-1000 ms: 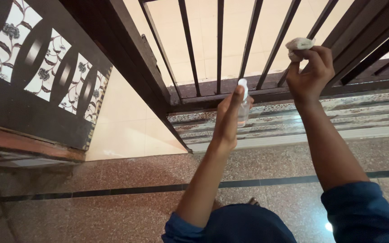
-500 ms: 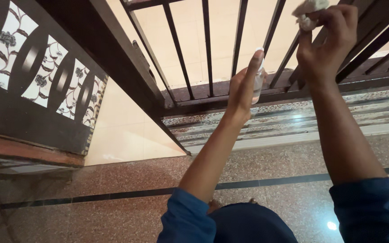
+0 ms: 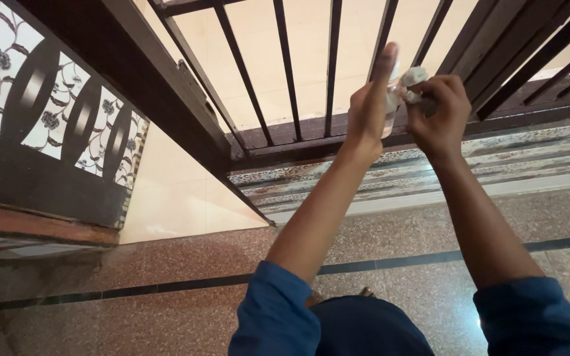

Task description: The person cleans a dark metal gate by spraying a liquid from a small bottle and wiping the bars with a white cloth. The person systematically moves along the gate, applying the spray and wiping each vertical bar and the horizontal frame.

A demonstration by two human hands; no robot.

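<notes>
Small clear plastic spray bottle [image 3: 390,99] sits in my left hand [image 3: 369,109], forefinger raised on top; my right hand [image 3: 438,112], which was up the dark metal gate bars [image 3: 287,66], now holds the crumpled white cloth [image 3: 411,79] against its nozzle

Dark barred gate [image 3: 285,72], speckled stone floor [image 3: 133,310]

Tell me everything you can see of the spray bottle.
The spray bottle is small, clear and looks like plastic; its top is hidden behind the forefinger. It stands roughly upright in the left hand, whose fingers wrap its body and hide most of it, the forefinger raised along its top. It is held in front of the dark gate bars. The white cloth, bunched in the right hand, is right beside its upper part, perhaps touching.
</notes>
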